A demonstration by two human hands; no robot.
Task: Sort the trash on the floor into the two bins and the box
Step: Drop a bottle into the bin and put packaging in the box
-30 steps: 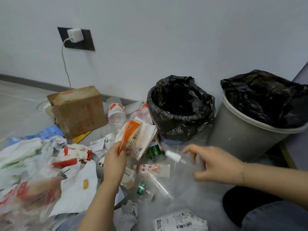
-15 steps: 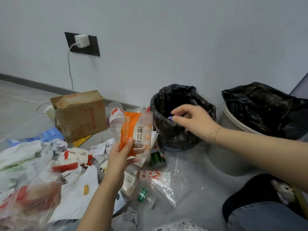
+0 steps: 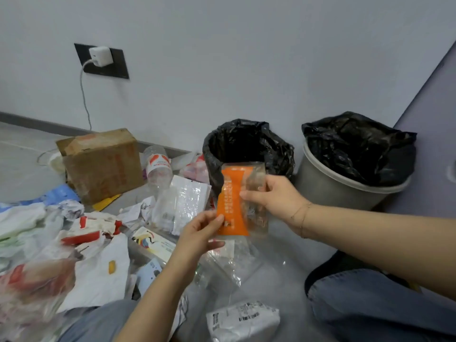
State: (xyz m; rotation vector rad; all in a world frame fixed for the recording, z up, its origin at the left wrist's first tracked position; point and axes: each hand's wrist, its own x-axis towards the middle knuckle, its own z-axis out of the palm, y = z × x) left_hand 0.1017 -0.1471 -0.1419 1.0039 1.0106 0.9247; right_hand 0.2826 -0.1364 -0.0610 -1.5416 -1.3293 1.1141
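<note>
Wrapper: an orange and clear plastic wrapper (image 3: 233,206) is held upright in the air between both hands, just in front of the near wall of the smaller black-lined bin (image 3: 248,146).
Left hand: the left hand (image 3: 201,233) pinches the wrapper's lower left corner between thumb and fingertips.
Right hand: the right hand (image 3: 274,197) grasps the wrapper's clear right edge, fingers curled round it.
Bins: the smaller bin stands far centre; the grey bin (image 3: 345,183) with a black liner stands just to its right, both against the wall.
Box: the cardboard box (image 3: 103,164) sits far left, well apart from the wrapper.
Floor: bags, paper scraps and a clear bottle (image 3: 158,169) lie scattered on the left and near side.
Step in hand: most likely passing or checking the wrapper before binning; most trash is not yet sorted.
Next move: probably one hand lets go, the other carries the wrapper over a bin's rim and drops it; the light film may cling or flutter aside.
</note>
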